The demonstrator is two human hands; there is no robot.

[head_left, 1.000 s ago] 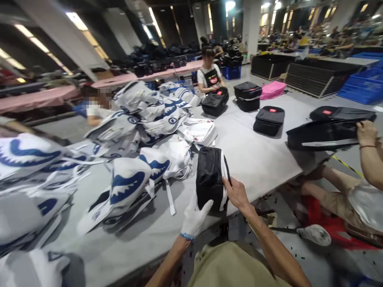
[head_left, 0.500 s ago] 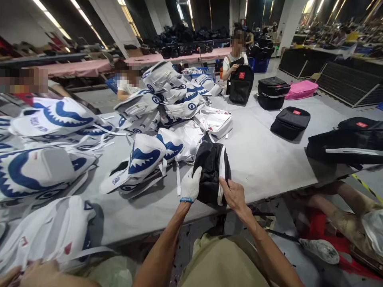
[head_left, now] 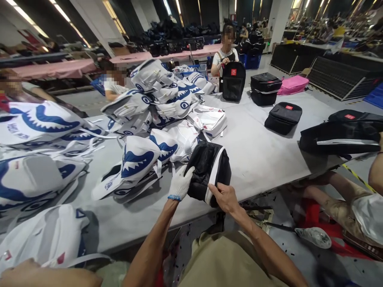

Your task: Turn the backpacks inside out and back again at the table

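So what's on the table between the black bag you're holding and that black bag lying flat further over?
Nothing: in the head view, only bare grey table lies between the held black bag and the flat black bag.

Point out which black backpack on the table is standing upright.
The black backpack at the far end, held upright by a seated person, red patch facing the camera. The other black ones lie flat.

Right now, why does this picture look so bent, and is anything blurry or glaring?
In the head view, the wide lens bows the table edge and pillars; ceiling strip lights glare white; the black bag in the left hand and right hand is sharp; the far background is soft.
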